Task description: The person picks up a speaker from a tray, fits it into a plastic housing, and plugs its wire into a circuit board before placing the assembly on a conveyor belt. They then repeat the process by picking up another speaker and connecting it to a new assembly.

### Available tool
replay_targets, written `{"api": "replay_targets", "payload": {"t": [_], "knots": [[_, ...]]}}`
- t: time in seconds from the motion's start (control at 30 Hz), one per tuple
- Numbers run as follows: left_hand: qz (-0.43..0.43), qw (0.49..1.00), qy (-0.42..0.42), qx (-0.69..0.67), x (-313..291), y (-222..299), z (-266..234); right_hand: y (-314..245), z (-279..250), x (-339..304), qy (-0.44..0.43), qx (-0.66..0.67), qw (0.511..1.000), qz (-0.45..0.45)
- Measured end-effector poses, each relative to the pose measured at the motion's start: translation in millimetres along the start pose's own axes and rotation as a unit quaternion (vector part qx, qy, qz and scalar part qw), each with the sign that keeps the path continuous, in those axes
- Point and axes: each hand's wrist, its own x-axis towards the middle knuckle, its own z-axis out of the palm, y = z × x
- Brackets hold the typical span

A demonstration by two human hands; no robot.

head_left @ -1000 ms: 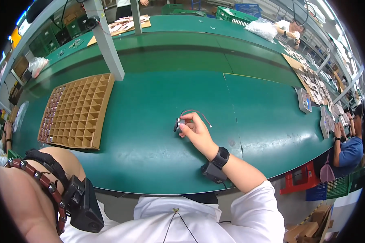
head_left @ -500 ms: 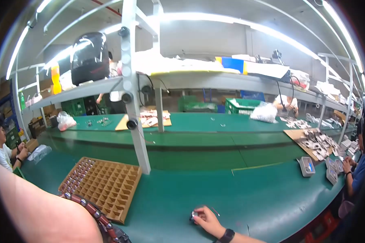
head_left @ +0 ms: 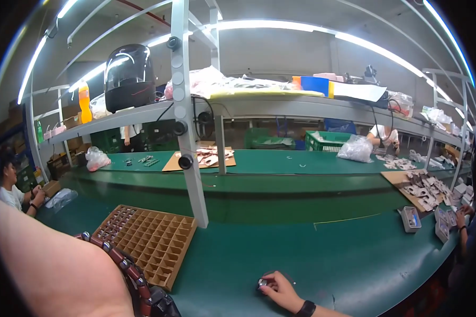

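My right hand [head_left: 282, 294], with a dark band on the wrist, rests low over the green bench in the middle foreground. Its thumb and fingers pinch a small dark and silver part [head_left: 262, 283], whose exact kind is too small to make out. At the lower left my left forearm [head_left: 58, 264] looms large and close, wearing a brown beaded bracelet [head_left: 122, 263]; the left hand itself is out of the picture. Beyond that forearm lies a brown cardboard divider tray [head_left: 175, 240], its left columns filled with small shiny parts, the other visible cells without any.
A grey post [head_left: 190, 174] rises behind the tray, carrying a loaded shelf [head_left: 259, 108]. Small grey boxes [head_left: 410, 219] and a board of pale parts [head_left: 402, 193] lie at the right. Co-workers sit at the far left [head_left: 10, 185] and far right [head_left: 463, 224].
The whole view has shifted, so the bench and shelf appear slightly farther right. My right hand still pinches the small part at about the same place on the bench.
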Motion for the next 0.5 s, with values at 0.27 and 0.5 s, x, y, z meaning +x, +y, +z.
{"api": "replay_targets", "payload": {"t": [0.27,0.5], "knots": [[-0.051,0.995,0.084,0.002,-8,38,20,-5,4,11,0.03,-0.04,0.998,-0.033],[-0.085,0.994,0.052,0.049,-6,62,-2,3,12,18,0.071,0.001,0.996,-0.049]]}}
